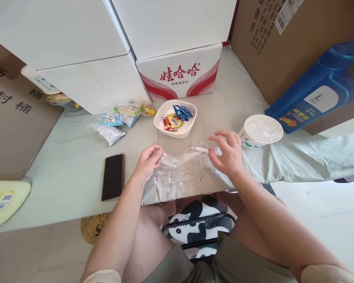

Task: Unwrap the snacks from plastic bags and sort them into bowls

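My left hand (149, 162) is closed in a pinch on a crumpled clear plastic bag (172, 173) near the table's front edge. Over the right part of the plastic, my right hand (228, 154) has its fingers bent but apart, and nothing shows in its grip. A slim white pen-like tool (200, 149) lies beside this hand, its pointed end to the left. Just beyond both hands stands a white square bowl (177, 133) with several small snack packets in blue, yellow and red. To the right of my right hand is a white paper tub (261, 131) with clear plastic in it.
A dark phone (113, 177) lies left of my left hand. Behind it are several wrapped packets (118, 120). White drawers (91, 78) and a red-and-white carton (179, 74) line the back. A blue bottle (315, 90) leans by a brown carton (262, 43) at right.
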Motion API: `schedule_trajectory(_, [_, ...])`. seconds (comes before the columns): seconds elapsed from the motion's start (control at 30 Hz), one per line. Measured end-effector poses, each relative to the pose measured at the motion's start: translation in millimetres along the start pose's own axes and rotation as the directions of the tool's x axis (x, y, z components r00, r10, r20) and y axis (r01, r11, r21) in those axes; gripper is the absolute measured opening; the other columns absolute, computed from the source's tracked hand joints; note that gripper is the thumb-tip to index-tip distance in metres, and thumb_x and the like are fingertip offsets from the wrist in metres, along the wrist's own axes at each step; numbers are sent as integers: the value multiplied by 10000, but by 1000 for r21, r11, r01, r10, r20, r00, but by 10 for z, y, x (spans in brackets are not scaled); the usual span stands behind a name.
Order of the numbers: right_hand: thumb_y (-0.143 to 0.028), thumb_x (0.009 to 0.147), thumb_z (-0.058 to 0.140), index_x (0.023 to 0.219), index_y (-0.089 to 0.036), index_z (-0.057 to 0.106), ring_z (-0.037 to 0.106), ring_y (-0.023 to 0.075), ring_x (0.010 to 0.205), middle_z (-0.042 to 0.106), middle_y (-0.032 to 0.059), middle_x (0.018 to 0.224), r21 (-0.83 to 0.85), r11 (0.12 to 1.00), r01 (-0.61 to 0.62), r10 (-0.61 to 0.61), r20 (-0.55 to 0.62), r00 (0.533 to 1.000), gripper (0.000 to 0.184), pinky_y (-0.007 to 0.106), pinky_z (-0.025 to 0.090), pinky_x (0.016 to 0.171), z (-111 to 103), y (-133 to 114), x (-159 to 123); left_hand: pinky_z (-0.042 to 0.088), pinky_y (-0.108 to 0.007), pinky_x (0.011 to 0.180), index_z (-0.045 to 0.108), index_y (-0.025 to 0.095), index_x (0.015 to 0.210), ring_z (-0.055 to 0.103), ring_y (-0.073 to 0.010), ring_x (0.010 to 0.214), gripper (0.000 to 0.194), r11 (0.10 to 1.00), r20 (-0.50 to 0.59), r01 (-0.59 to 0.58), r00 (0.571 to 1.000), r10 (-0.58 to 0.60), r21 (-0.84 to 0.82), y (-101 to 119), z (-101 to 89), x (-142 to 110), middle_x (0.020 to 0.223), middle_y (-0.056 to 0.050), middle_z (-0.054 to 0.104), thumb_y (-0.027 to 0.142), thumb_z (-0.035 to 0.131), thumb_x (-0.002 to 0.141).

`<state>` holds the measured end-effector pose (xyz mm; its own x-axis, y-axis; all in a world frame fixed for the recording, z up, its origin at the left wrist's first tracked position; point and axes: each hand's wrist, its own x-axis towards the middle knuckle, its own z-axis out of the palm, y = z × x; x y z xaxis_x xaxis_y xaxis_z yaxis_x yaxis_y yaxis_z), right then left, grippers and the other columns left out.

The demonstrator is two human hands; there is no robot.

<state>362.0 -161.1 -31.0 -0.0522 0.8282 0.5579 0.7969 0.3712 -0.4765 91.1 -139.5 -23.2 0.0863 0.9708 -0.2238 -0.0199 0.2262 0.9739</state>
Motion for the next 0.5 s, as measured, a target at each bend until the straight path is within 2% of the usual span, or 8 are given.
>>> schedule_trajectory(0.03, [-288, 825, 572, 1113, -205, 678, 547, 314, 1179, 623, 139, 1249, 32, 993, 115, -117, 61, 991, 318, 496, 387, 1039, 9, -41, -10, 183, -147, 344, 567, 167, 729, 322, -3, 363, 431, 1000, 38, 22, 999, -22, -6, 14, 17, -18, 631, 32, 598, 522, 804, 672])
schedule_trajectory(0.1, [-285, 819, 580, 1229, -203, 621, 521, 310, 1249, 603, 138, 1332, 143, 951, 273, -302, 251, 920, 420, 492, 367, 1065, 46, -131, -33, 183, -144, 341, 572, 162, 725, 323, 0, 363, 441, 998, 114, 61, 992, -59, -10, 35, 55, -57, 637, 28, 603, 531, 808, 670])
schedule_trajectory(0.17, [-260, 815, 566, 1239, -196, 612, 572, 300, 1181, 660, 135, 1249, 220, 934, 281, -352, 440, 826, 431, 473, 402, 1019, 93, -207, -53, 187, -143, 340, 576, 157, 719, 321, 2, 365, 442, 996, 172, 89, 981, -85, -16, 41, 82, -82, 640, 25, 603, 530, 809, 675])
schedule_trajectory(0.27, [-192, 808, 517, 1019, -184, 669, 645, 237, 843, 719, 91, 915, 218, 971, 96, -214, 618, 757, 261, 376, 465, 782, 128, -266, -67, 240, -152, 341, 611, 170, 793, 377, -19, 379, 411, 995, 168, 75, 984, -63, -67, 24, 67, -50, 681, 15, 635, 508, 814, 677])
schedule_trajectory(0.33, [-195, 792, 523, 878, -188, 642, 597, 182, 691, 672, 42, 768, 277, 955, -105, -103, 644, 758, 147, 312, 432, 661, 123, -276, -70, 361, -161, 399, 632, 212, 924, 496, -44, 460, 419, 984, 17, -42, 999, 45, -171, 7, 18, 13, 814, 12, 682, 458, 839, 654])
schedule_trajectory(0.4, [-250, 789, 554, 806, -201, 582, 548, 144, 622, 598, -9, 680, 410, 845, -343, 12, 627, 779, 58, 275, 405, 607, 117, -283, -72, 481, -175, 540, 634, 249, 993, 607, -69, 621, 465, 944, -161, -168, 979, 125, -286, -3, -30, 70, 952, 14, 694, 443, 852, 631])
schedule_trajectory(0.43, [-288, 792, 571, 791, -208, 552, 537, 134, 606, 569, -26, 661, 476, 751, -457, 81, 620, 780, 83, 267, 407, 598, 120, -290, -74, 519, -193, 626, 643, 248, 1000, 648, -92, 728, 477, 926, -178, -172, 977, 117, -335, -5, -41, 81, 1010, 0, 696, 482, 839, 635])
schedule_trajectory(0.5, [-363, 784, 613, 785, -218, 507, 548, 130, 599, 549, -41, 665, 565, 537, -627, 222, 622, 751, 179, 273, 434, 607, 143, -313, -76, 553, -259, 771, 674, 210, 1022, 676, -181, 964, 592, 917, 9, -29, 999, 36, -398, -2, -10, 56, 1131, -72, 691, 637, 786, 627])
